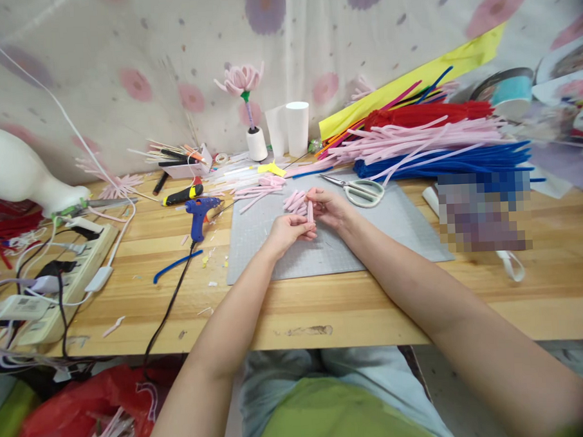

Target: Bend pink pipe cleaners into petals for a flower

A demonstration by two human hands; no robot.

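wooden workbench [353, 306], grey cutting mat [398, 230] at centre. left hand [288, 231] and right hand [330, 207] both pinched closed on one pink chenille piece [310, 210], above mat. loose pink pieces [294, 201] touching at 11 o'clock. one scissors [360, 191] at 2 o'clock, one blue glue gun [199, 216] at 9 o'clock, two white cups [290, 128] at 12.

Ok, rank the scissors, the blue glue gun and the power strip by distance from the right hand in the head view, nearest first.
1. The scissors lie just to the right of the right hand, on the grey cutting mat.
2. The blue glue gun lies left of the mat, on the wooden table.
3. The power strip sits at the far left table edge.
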